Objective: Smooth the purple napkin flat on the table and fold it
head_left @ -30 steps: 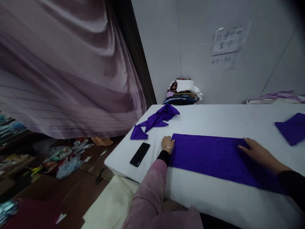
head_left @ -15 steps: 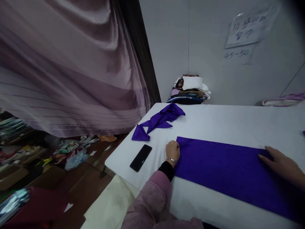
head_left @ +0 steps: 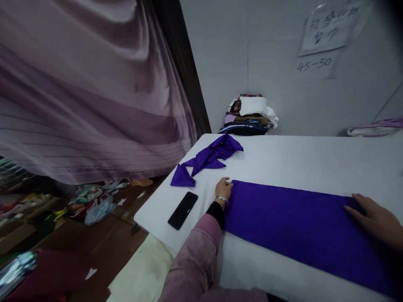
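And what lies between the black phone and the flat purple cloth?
In the head view, the left sleeve's black cuff and white tabletop lie between phone and cloth.

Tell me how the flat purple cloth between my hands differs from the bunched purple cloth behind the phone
The flat cloth lies smooth; the bunched cloth is rumpled. The flat cloth has long, straight edges; the bunched cloth juts out in points. The flat cloth covers more of the white table than the bunched cloth. Both are purple.

Purple cloth (head_left: pixel 292 226), left hand (head_left: pixel 224 190) at corner
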Action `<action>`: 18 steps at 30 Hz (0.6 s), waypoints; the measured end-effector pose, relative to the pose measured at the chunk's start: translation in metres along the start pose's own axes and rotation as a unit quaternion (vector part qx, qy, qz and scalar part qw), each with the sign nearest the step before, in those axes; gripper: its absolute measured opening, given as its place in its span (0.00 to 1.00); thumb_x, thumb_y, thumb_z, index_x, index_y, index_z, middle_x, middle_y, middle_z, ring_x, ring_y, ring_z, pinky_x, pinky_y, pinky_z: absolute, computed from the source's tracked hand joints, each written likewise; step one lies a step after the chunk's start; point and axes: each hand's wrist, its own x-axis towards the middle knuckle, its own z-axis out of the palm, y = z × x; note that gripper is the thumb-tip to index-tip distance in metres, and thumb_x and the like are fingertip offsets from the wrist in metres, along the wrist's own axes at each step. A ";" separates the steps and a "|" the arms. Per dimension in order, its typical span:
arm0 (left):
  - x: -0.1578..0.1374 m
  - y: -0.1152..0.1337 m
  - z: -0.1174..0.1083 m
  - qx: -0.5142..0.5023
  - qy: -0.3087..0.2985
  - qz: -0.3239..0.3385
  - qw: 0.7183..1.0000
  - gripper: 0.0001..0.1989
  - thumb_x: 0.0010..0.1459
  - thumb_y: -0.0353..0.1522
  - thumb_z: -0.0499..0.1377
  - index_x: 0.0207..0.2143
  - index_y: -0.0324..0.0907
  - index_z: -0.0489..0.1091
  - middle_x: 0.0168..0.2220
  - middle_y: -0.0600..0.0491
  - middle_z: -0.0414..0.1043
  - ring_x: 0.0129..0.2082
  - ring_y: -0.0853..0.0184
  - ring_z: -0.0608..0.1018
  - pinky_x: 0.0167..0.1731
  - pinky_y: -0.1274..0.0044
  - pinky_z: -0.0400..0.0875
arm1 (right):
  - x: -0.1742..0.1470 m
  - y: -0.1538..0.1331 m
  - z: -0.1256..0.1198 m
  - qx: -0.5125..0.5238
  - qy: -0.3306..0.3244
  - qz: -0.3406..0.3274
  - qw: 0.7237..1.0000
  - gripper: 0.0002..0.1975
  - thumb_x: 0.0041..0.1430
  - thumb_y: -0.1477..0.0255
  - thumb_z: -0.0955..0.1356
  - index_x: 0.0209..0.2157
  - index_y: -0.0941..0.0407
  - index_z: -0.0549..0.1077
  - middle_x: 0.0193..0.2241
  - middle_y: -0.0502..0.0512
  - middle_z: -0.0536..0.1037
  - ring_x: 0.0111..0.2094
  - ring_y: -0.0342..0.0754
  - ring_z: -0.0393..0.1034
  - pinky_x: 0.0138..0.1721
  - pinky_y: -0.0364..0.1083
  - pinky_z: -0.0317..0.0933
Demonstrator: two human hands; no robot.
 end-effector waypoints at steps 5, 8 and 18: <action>0.007 0.001 -0.003 -0.025 -0.012 0.004 1.000 0.14 0.53 0.26 0.59 0.44 0.40 0.70 0.32 0.55 0.77 0.29 0.73 0.76 0.30 0.81 0.67 | -0.004 -0.012 -0.006 -0.017 0.007 -0.001 1.000 0.40 0.54 0.53 0.51 0.57 0.68 0.60 0.59 0.71 0.60 0.62 0.59 0.48 0.57 0.56 0.49; 0.008 0.002 -0.003 -0.017 0.000 0.011 1.000 0.14 0.52 0.25 0.60 0.42 0.42 0.71 0.31 0.56 0.76 0.30 0.72 0.75 0.32 0.80 0.66 | -0.008 -0.021 -0.010 -0.045 -0.008 -0.007 0.999 0.38 0.55 0.54 0.50 0.58 0.65 0.60 0.61 0.69 0.58 0.63 0.59 0.46 0.56 0.59 0.48; 0.022 -0.009 -0.004 -0.052 -0.030 0.035 0.998 0.14 0.47 0.23 0.61 0.37 0.42 0.73 0.25 0.58 0.72 0.26 0.72 0.72 0.31 0.80 0.66 | -0.029 -0.102 -0.013 -0.038 -0.015 -0.143 0.989 0.33 0.60 0.54 0.53 0.59 0.59 0.61 0.61 0.65 0.58 0.63 0.59 0.46 0.59 0.63 0.43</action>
